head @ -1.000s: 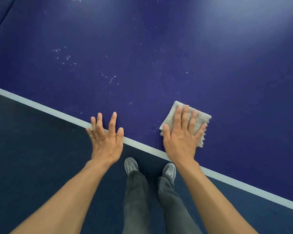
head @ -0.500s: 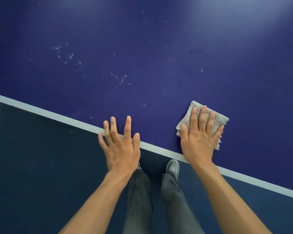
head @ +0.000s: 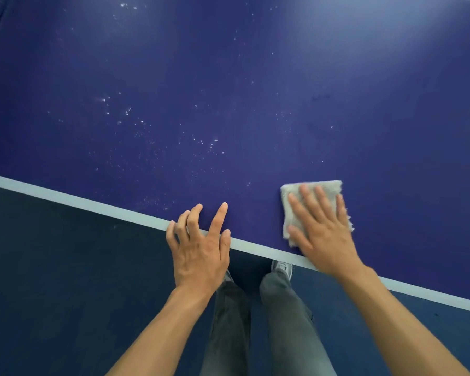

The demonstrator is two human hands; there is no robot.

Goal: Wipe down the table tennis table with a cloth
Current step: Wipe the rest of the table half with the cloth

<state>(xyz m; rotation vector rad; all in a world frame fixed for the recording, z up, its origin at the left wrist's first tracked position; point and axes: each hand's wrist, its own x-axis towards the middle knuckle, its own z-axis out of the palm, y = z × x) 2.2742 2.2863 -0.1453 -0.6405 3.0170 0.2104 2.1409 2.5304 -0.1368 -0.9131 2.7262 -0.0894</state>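
While my right hand (head: 323, 234) lies flat, fingers straight and spread, pressing the folded grey cloth (head: 288, 217), a fuzzy square with one frayed side, onto the smooth matte blue table (head: 255, 90) just beyond its white edge line (head: 92, 204), my left hand (head: 201, 253) holds nothing. Its loosely bent fingers rest across that line. Pale specks (head: 128, 112) dot the surface farther beyond the line. On my side of it are grey trousers (head: 282, 321) and dark floor (head: 52, 280).

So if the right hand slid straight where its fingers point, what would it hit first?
Probably nothing solid: the right hand, flat on the cloth, points across the blue table, with only tiny white specks ahead, as far as the picture shows.
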